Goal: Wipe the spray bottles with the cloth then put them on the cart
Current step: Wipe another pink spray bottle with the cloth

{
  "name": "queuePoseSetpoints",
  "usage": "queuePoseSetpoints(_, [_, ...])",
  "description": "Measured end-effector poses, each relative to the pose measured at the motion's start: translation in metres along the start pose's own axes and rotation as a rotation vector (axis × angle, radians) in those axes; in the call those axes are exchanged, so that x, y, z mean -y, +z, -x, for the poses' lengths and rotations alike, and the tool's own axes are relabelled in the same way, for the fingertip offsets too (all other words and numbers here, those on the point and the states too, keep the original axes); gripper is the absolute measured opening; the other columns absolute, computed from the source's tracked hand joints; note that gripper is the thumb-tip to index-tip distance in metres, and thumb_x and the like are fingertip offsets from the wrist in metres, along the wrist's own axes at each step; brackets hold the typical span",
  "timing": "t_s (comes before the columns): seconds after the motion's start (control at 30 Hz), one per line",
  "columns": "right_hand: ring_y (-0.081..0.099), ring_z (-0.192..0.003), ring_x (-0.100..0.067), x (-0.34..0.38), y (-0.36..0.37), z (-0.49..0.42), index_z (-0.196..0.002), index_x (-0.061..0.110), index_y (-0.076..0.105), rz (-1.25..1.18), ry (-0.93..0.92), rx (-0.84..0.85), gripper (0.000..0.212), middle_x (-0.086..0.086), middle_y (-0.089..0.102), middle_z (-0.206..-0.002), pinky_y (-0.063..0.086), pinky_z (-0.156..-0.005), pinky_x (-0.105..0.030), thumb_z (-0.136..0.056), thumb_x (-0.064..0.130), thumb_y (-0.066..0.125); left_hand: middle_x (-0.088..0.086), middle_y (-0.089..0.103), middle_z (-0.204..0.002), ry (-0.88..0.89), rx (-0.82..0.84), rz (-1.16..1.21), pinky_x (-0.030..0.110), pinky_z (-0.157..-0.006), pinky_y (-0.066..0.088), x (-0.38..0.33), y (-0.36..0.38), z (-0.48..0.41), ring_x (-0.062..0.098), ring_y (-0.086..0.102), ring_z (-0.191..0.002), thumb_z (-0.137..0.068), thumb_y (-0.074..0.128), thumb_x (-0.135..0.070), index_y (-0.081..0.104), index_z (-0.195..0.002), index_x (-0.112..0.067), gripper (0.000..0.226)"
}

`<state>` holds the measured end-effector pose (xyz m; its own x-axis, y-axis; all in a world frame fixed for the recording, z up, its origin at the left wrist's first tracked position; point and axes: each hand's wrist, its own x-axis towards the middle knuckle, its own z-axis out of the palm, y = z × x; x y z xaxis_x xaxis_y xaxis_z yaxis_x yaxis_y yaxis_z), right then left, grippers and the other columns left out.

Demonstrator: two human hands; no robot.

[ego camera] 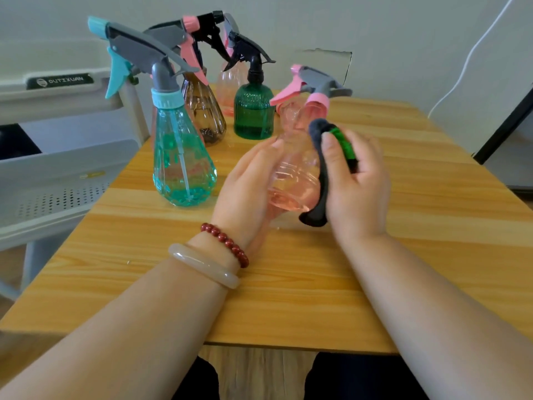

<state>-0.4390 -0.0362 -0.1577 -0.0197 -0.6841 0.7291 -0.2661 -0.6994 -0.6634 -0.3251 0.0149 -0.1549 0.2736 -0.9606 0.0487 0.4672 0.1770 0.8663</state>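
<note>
I am holding a clear pink spray bottle (294,168) tilted above the middle of the wooden tabletop (288,298), its pink and grey trigger head pointing away from me. My left hand (245,180) is cupping the bottle's body from the left, fingers curled round it. My right hand (357,180) is gripping a dark grey cloth (322,180) with a green strip, thumb pressing it against the bottle's right side.

A teal spray bottle (181,157) is standing near the left edge. Behind it, toward the far left corner, a brown spray bottle (206,111), a green spray bottle (253,114) and a pale pink spray bottle (227,85) are standing close together. A light grey cart (57,174) is sitting just beside the left edge.
</note>
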Motion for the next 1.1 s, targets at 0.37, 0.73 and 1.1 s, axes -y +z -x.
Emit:
queuePoseSetpoints(0.37, [0.048, -0.117, -0.016, 0.008, 0.008, 0.01, -0.122, 0.012, 0.06, -0.047, -0.217, 0.122, 0.029, -0.013, 0.051, -0.118, 0.034, -0.106, -0.022, -0.097, 0.025, 0.05, 0.017, 0.066, -0.113, -0.084, 0.043, 0.281, 0.042, -0.088, 0.054, -0.011, -0.003, 0.003, 0.029, 0.065, -0.1, -0.099, 0.049, -0.038, 0.058, -0.129, -0.001, 0.049])
queuePoseSetpoints(0.73, [0.048, -0.129, -0.002, 0.01, 0.002, 0.002, -0.134, 0.014, 0.052, -0.409, 0.19, 0.128, 0.035, 0.0, 0.054, -0.14, 0.035, -0.102, -0.012, -0.102, 0.019, 0.041, -0.017, 0.069, -0.109, 0.083, 0.043, -0.408, 0.026, -0.079, 0.059, -0.002, -0.001, 0.005, -0.003, 0.069, -0.09, -0.09, 0.066, -0.046, 0.06, -0.124, -0.028, 0.039])
queuePoseSetpoints(1.1, [0.02, -0.148, -0.025, 0.011, 0.006, 0.01, -0.135, 0.004, 0.045, -0.183, -0.323, 0.387, 0.04, -0.018, 0.033, -0.151, 0.019, -0.121, -0.047, -0.098, 0.017, 0.042, 0.011, 0.068, -0.121, -0.104, 0.15, 0.29, 0.035, -0.091, 0.055, -0.013, -0.004, 0.002, 0.023, 0.067, -0.109, -0.098, 0.042, -0.046, 0.059, -0.131, -0.011, 0.051])
